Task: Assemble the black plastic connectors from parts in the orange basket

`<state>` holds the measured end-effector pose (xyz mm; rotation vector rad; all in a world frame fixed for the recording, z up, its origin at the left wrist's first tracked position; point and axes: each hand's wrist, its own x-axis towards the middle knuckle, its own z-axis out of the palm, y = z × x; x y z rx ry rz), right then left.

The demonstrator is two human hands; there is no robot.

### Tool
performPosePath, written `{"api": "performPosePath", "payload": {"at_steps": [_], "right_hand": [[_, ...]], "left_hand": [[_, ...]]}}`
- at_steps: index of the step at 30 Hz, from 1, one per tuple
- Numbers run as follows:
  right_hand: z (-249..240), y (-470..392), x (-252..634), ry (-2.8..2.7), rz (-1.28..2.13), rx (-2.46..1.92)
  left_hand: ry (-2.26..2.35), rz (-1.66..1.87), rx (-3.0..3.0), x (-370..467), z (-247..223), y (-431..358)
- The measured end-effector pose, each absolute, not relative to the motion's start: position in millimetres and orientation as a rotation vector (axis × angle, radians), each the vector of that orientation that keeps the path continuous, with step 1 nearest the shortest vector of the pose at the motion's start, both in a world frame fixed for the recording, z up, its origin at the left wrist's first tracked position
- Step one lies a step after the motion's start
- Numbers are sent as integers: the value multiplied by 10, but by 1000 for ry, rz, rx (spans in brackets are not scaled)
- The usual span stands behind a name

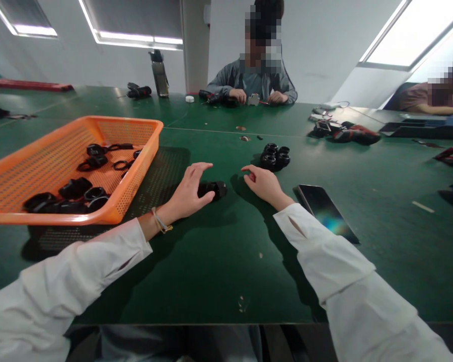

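My left hand [191, 194] is held over the green table with its fingers stretched and its thumb apart. Beside its thumb lies a small black part [219, 189], partly hidden behind the hand; whether they touch I cannot tell. My right hand [263, 183] hovers to the right, its index finger extended and the others loosely bent, with nothing visible in it. Just beyond that hand stands a tight cluster of shiny black round parts [275, 157]. An orange perforated basket [136, 186] on the left contains several black pieces, some ring-shaped.
A dark phone [326, 213] lies beside my right forearm. Across the green table [211, 281] a person [258, 83] sits handling a small part, near a bottle [159, 73]. Black and red tools [357, 133] and dark trays [426, 127] are at the right, where another person sits.
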<state>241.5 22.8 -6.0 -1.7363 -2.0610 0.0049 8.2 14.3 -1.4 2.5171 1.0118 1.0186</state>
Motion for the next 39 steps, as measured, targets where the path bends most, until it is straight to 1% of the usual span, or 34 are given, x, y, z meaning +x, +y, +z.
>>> {"api": "performPosePath", "payload": {"at_steps": [2,4,7,13,20,26,30,32,35,39], "right_hand": [[-49,182,2342,-2106,99,-1553],[-44,123,2232,-2121,268,-1414],[-53,31,2046,-2063,507,-1303],[-78,-27,1904,-2112,362,-1347],[-82,10,1943,-2071,351,-1372],[-73,-15,1942,-2099,364,-1354],[-70,-34,1943,-2183,336,-1347],[-67,-45,1942,-2230,327,-1333],[-55,-62,1940,-2280,334,-1313],[-43,-78,1939,-2325,341,-1261]], "left_hand": [[1063,954,2566,17,-6,93],[1099,896,2603,-25,-3,44],[1104,874,2558,-33,-9,1],[1060,905,2471,12,1,-2],[924,885,2482,9,18,-1],[850,810,2300,14,-9,30],[1029,1024,2254,3,-85,98],[1201,1050,2245,-9,-110,132],[1408,930,2289,-23,-98,158],[1401,717,2256,-23,-37,144]]}}
